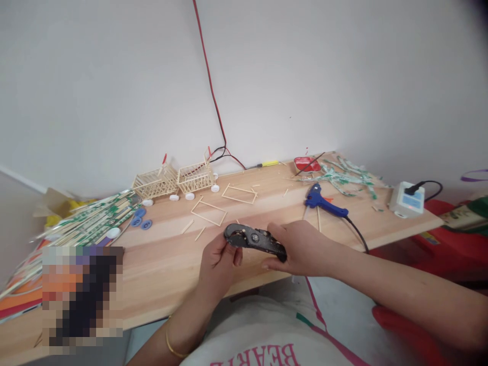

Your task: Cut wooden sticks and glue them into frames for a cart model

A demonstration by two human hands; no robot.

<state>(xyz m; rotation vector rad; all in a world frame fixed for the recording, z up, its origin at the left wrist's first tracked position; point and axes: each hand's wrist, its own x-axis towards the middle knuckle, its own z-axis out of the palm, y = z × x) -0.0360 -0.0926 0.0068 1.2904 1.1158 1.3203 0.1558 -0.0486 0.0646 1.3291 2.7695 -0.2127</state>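
My right hand is wrapped round the handle end of a black hand cutter with a round pivot screw and pale specks on it. The cutter's curved jaw end points left, over the front of the table. Close under that end, my left hand has its fingers pinched together; what they hold is hidden. Beyond my hands lie two thin stick frames, both rectangular, and a few short loose sticks. To the right of them rests a blue glue gun on its side.
Two small stick-built carts with white wheels stand at the back. Wrapped sticks and blue wheels lie left. A red dish, torn plastic wrapping, a yellow-handled tool and a white power box are at the right.
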